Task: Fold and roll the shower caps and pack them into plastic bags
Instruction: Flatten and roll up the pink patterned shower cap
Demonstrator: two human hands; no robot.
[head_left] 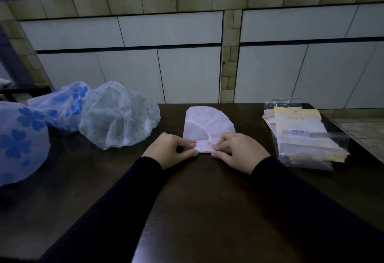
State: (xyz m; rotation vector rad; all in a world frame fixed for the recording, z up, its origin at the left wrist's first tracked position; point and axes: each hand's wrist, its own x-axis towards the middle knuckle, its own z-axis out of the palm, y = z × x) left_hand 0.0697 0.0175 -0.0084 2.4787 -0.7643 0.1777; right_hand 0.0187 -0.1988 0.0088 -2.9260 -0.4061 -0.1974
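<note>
A pink-patterned shower cap (207, 121) lies folded flat on the dark table (207, 200), its rounded end pointing away from me. My left hand (170, 149) and my right hand (236, 151) both pinch its near edge, which is turned up into a small first roll between my fingertips. A stack of plastic bags (303, 136) with yellow header cards lies to the right of the cap, a hand's width from my right hand.
Unfolded caps sit at the left: a green-patterned one (118, 115), a blue-flowered one (62, 104) behind it, and a larger blue-flowered one (18, 140) at the left edge. A tiled wall (187, 65) rises behind the table. The table's right edge runs past the bags.
</note>
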